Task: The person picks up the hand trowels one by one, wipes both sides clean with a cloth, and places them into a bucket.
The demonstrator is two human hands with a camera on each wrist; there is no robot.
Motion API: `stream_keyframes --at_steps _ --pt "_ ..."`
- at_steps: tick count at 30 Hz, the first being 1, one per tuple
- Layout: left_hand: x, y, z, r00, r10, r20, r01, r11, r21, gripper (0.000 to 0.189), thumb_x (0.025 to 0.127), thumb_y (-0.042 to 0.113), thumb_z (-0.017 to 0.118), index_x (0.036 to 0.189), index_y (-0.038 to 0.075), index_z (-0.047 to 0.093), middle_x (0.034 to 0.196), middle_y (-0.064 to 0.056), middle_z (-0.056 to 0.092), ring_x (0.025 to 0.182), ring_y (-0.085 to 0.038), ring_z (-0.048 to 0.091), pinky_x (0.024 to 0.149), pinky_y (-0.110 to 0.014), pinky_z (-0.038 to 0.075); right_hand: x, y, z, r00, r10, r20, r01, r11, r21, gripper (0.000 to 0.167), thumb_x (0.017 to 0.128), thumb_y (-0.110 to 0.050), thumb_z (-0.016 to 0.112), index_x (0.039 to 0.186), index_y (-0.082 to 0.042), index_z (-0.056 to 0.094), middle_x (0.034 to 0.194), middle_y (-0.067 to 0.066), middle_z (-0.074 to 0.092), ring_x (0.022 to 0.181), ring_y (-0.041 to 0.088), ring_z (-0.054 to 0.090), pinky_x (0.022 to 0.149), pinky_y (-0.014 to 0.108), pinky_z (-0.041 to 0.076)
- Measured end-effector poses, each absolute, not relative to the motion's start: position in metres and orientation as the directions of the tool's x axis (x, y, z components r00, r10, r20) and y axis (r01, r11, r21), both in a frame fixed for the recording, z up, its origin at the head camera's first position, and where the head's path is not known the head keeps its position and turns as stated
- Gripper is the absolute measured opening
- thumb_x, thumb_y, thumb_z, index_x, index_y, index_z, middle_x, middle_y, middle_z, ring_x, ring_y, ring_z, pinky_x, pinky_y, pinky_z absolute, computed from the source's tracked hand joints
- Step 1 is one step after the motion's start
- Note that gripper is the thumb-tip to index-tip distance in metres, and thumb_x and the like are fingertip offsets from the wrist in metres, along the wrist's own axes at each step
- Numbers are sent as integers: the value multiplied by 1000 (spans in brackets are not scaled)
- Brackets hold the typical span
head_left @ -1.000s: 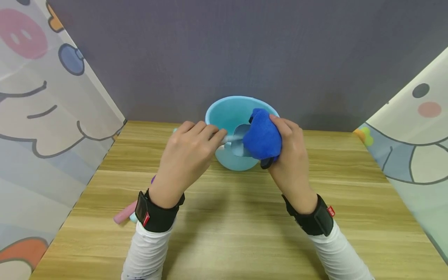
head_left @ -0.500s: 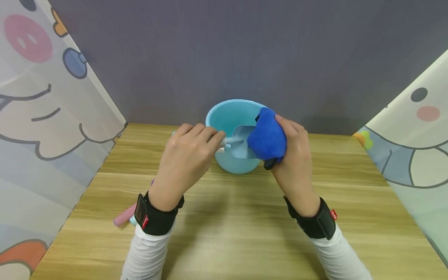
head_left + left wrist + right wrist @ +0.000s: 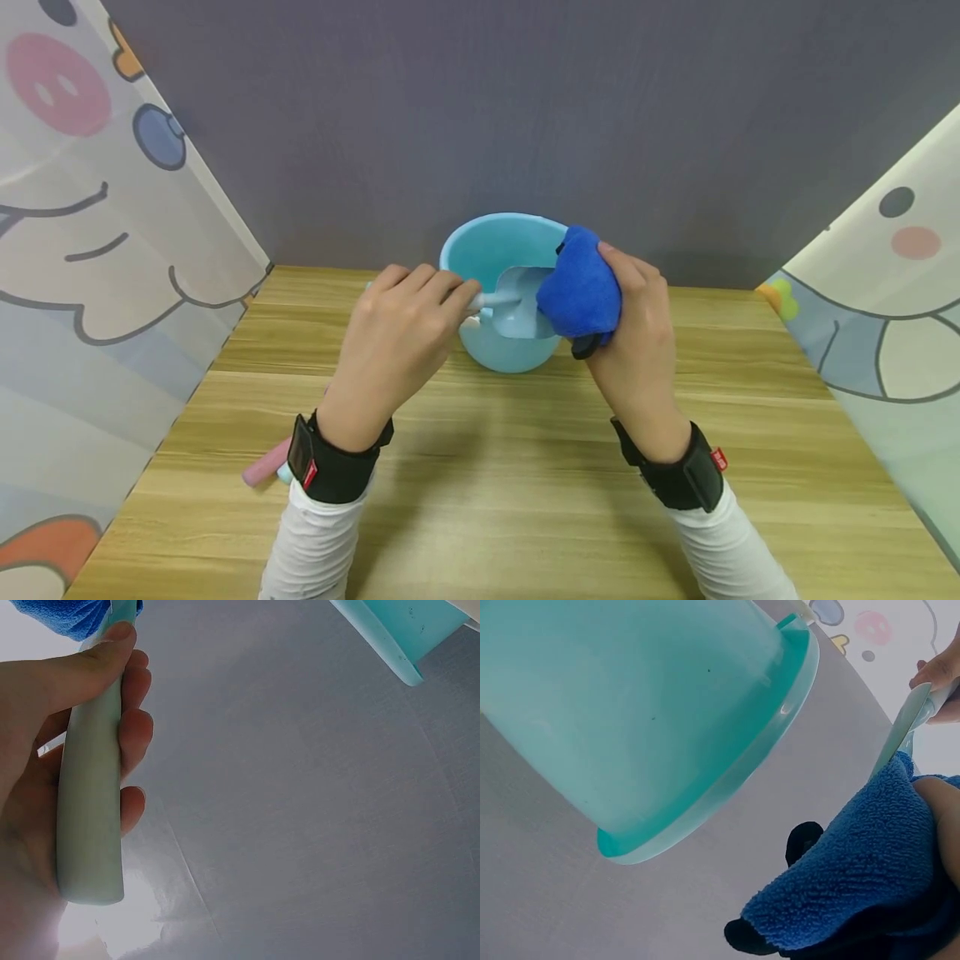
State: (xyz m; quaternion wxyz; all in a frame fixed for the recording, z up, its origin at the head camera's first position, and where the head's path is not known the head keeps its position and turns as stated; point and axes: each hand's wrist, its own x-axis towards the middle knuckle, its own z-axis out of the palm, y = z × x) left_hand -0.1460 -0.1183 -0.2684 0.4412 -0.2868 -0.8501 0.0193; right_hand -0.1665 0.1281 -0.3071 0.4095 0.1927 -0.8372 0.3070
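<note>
My left hand (image 3: pixel 405 333) grips a light blue shovel by its handle (image 3: pixel 94 802), with the thumb along the top and fingers wrapped round. The shovel's blade (image 3: pixel 517 304) points right, above the front rim of a light blue bucket (image 3: pixel 480 229). My right hand (image 3: pixel 633 342) holds a blue terry cloth (image 3: pixel 581 287) with black tabs, wrapped over the blade's far end, so its tip is hidden. In the right wrist view the cloth (image 3: pixel 855 862) touches the blade (image 3: pixel 904 727).
The bucket stands on the wooden table (image 3: pixel 510 517) against a grey back panel (image 3: pixel 480 108). A pink stick-like handle (image 3: pixel 266 462) and a light blue piece lie left, partly under my left forearm. Cartoon-printed sheets (image 3: pixel 60 292) border both sides.
My right hand and the cloth have slid a little to the right along the blade, baring more of it. My left hand stays nearly still on the handle.
</note>
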Motion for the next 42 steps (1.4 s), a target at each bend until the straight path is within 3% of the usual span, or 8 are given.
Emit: stream_keyframes --at_steps 8,16,33,42 --pt "-147 -117 -269 -444 517 732 477 828 -295 17 100 26 65 100 10 72 93 0 76 79 -19 68 73 -33 51 -169 131 -307 -585 -68 808 -569 745 -349 87 73 2 88 144 -19 41 134 26 56 124 45 55 106 64 46" --pt "-150 -117 -269 -446 509 736 479 830 -285 18 100 26 64 94 11 71 90 0 76 77 -18 67 72 -33 50 -170 133 -306 -595 -64 801 -556 753 -353 87 73 1 88 144 -19 41 134 27 56 124 45 54 106 65 45" --pt "-149 -120 -267 -458 497 737 469 839 -275 18 92 22 76 105 10 77 96 -3 78 83 -20 72 73 -34 53 -172 138 -304 -589 -63 806 -560 751 -350 86 73 1 88 144 -18 43 134 27 56 123 46 54 106 63 45" --pt "-154 -136 -269 -528 402 748 538 840 -72 23 89 24 79 109 11 78 97 -4 78 85 -22 72 72 -37 50 -188 163 -305 -621 -39 783 -475 814 -335 77 82 2 78 147 -17 41 133 31 55 118 50 52 100 65 45"
